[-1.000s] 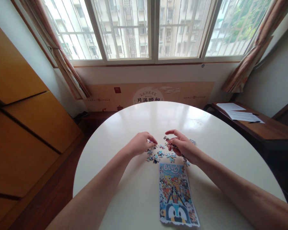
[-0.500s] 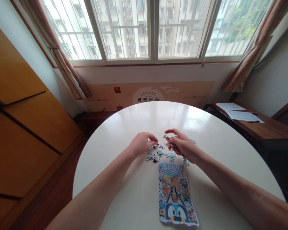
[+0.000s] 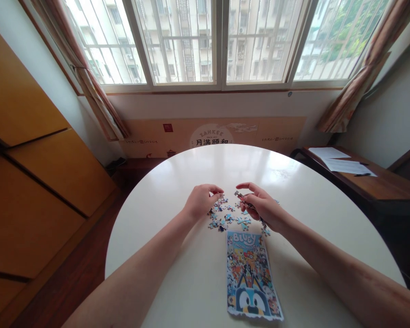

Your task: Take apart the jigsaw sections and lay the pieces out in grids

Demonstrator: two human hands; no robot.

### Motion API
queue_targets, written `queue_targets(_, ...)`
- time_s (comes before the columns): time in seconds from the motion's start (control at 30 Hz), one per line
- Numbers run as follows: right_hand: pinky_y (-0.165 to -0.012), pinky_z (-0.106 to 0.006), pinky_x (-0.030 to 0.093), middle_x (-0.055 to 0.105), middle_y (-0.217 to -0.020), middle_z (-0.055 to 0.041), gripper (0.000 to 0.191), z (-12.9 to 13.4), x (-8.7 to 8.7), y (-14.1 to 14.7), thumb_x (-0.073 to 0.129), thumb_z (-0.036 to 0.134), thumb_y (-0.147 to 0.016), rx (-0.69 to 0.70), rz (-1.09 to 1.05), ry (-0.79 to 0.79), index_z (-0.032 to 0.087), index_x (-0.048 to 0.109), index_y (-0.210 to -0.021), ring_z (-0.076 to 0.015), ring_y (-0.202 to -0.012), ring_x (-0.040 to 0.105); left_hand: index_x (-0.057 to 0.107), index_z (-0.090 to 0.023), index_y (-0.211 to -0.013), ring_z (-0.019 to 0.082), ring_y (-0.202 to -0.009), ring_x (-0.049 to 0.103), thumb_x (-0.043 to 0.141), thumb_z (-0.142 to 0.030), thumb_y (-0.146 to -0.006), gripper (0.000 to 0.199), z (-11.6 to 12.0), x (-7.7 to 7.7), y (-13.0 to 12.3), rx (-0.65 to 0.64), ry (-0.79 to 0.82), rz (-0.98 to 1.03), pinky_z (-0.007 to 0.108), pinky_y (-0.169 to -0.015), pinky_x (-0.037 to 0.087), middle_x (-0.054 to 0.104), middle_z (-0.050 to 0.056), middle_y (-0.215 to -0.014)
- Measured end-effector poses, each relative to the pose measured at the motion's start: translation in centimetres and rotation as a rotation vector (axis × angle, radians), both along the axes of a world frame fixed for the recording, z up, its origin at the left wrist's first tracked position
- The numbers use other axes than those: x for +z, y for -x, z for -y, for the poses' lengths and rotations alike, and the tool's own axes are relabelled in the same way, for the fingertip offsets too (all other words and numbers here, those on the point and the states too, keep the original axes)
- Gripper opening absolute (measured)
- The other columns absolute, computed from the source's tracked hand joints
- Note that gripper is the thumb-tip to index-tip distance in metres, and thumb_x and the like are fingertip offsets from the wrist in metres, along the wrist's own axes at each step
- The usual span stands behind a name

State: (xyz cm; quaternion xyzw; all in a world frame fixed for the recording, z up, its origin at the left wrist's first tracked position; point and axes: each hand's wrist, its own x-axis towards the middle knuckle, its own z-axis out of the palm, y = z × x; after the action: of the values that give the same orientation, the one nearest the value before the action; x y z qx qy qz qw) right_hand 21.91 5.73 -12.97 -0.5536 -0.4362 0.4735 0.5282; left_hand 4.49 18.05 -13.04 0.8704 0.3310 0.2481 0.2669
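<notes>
L. hand (image 3: 201,200), mid-frame: raised slightly, loose pcs. (image 3: 228,218) uncovered; fingers curled, grip unclear. R. hand (image 3: 262,206): puzzle pcs. (image 3: 239,196) pinched, index extended.

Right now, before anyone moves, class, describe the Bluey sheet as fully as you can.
The Bluey sheet looks like thin printed paper, upright oblong in shape. White "BLUEY" lettering tops a light-blue band, with a crowd of small, colourful characters beneath and a large blue dog face with big white eyes near the bottom. Its bottom edge is ragged and whitish. It lies face up on the white table, nearer the wearer than the loose puzzle pieces. Neither the left hand nor the right hand touches it.
</notes>
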Motion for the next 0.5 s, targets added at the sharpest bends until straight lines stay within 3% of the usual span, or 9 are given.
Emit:
queue_targets(0.23, -0.041, -0.021, 0.020, 0.063, -0.062, 0.0022, 0.031, 0.1, -0.3, -0.3, 0.054, 0.027, -0.082, 0.023, 0.005, 0.025, 0.020, 0.050, -0.112, -0.0063, -0.039, 0.035, 0.075, -0.024, -0.081, 0.016, -0.074, 0.063, 0.064, -0.017, -0.081, 0.013, 1.1, 0.9, 0.3, -0.177, -0.285, -0.221, 0.028, -0.066, 0.043, 0.074, 0.000, -0.085)
queue_targets(0.4, -0.039, -0.020, 0.017, 0.064, -0.064, 0.0025, 0.030, 0.2, -0.2, -0.2, 0.057, 0.030, -0.082, 0.079, -0.014, 0.033, 0.021, 0.045, -0.108, -0.0061, -0.039, 0.034, 0.075, -0.022, -0.081, 0.017, -0.075, 0.062, 0.067, -0.023, -0.078, 0.008, 1.7, 1.3, 0.6, -0.324, -0.247, -0.279, 0.027, -0.067, 0.043, 0.072, 0.002, -0.084)
queue_targets(0.5, -0.040, -0.020, 0.018, 0.065, -0.067, 0.0021, 0.030, 0.2, -0.2, -0.3, 0.058, 0.031, -0.084, 0.127, -0.018, 0.000, 0.021, 0.046, -0.109, -0.0058, -0.040, 0.035, 0.076, -0.020, -0.084, 0.017, -0.073, 0.061, 0.063, -0.030, -0.085, 0.016, 1.7, 2.0, 0.7, -0.308, -0.163, -0.202, 0.027, -0.066, 0.042, 0.072, 0.003, -0.084)
